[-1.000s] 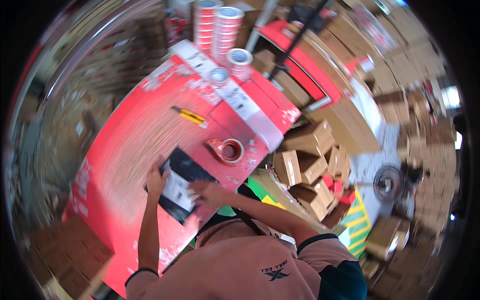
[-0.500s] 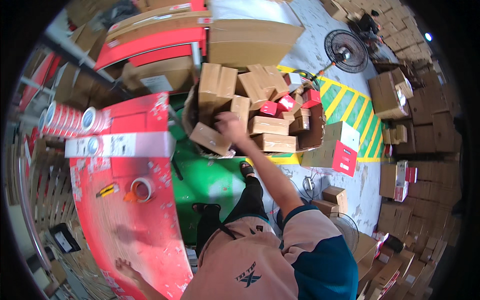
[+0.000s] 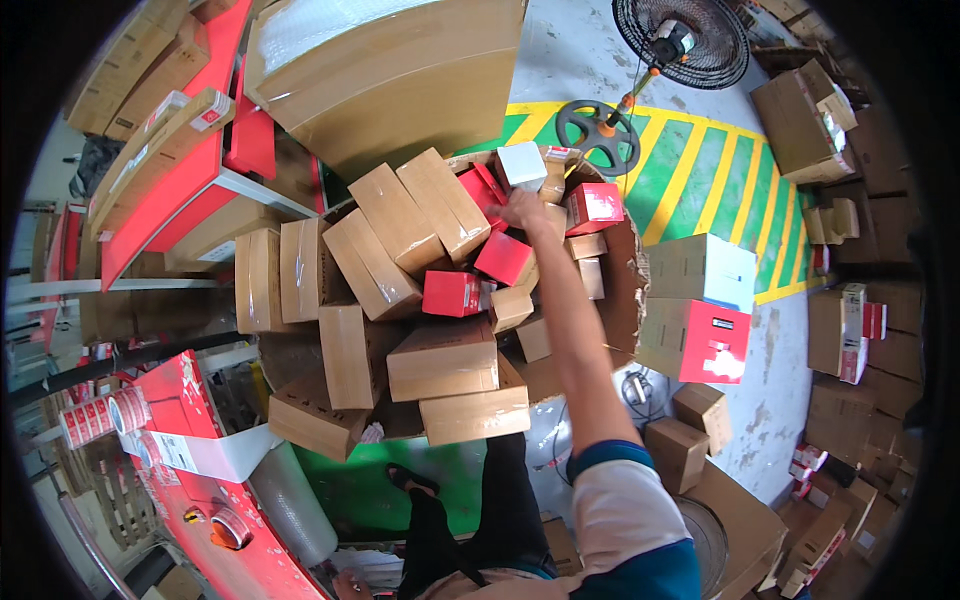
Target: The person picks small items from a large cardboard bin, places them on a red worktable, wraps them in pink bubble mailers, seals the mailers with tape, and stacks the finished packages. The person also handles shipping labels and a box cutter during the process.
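Note:
My right arm stretches over a big open carton (image 3: 628, 275) heaped with boxes. At its far side my right hand (image 3: 522, 208) has its fingers closed at the edge of a tilted red box (image 3: 480, 190); part of that box is hidden. A white box (image 3: 521, 166) lies just beyond the hand. Nearer are two more red boxes (image 3: 503, 258) (image 3: 451, 292), and another red box (image 3: 595, 205) sits to the right. Several brown boxes (image 3: 442, 358) fill the left and near side. My left hand (image 3: 348, 586) shows only partly at the lower edge, beside the red worktable (image 3: 240, 560).
A roll of tape (image 3: 230, 528) lies on the worktable, and bubble wrap (image 3: 290, 505) stands beside it. A floor fan (image 3: 680, 40) stands beyond the carton. At right are a red-and-white box (image 3: 712, 342), brown boxes (image 3: 702, 415) and cables (image 3: 636, 388).
My right hand has moved from the carton's near left to its far side, at a red box. The view has shifted closer over the carton. My left hand is now nearer the lower edge.

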Motion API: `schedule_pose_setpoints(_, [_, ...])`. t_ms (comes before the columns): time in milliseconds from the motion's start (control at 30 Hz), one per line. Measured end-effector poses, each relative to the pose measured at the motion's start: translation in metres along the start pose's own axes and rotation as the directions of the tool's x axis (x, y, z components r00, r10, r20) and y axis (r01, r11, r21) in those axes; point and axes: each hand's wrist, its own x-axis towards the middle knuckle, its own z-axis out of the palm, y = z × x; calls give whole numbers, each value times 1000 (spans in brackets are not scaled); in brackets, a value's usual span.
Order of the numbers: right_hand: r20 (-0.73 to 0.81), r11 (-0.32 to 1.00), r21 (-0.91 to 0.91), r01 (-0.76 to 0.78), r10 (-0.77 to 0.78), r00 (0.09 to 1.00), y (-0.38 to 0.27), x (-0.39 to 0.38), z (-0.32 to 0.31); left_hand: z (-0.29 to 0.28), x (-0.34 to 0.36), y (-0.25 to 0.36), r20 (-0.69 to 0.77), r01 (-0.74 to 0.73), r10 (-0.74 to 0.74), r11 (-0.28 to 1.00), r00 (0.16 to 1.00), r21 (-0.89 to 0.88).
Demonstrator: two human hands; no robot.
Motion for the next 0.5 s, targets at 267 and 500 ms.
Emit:
schedule_pose_setpoints(267, [-95,964,254,-73,100,991,-2,-15,51,24,3,114,-15,34,-44,910,999,-413])
schedule_pose_setpoints(500, [-247,993,85,87,-64,967,-25,-129,-94,23,41,201,-52,-160,184,644,982,-748])
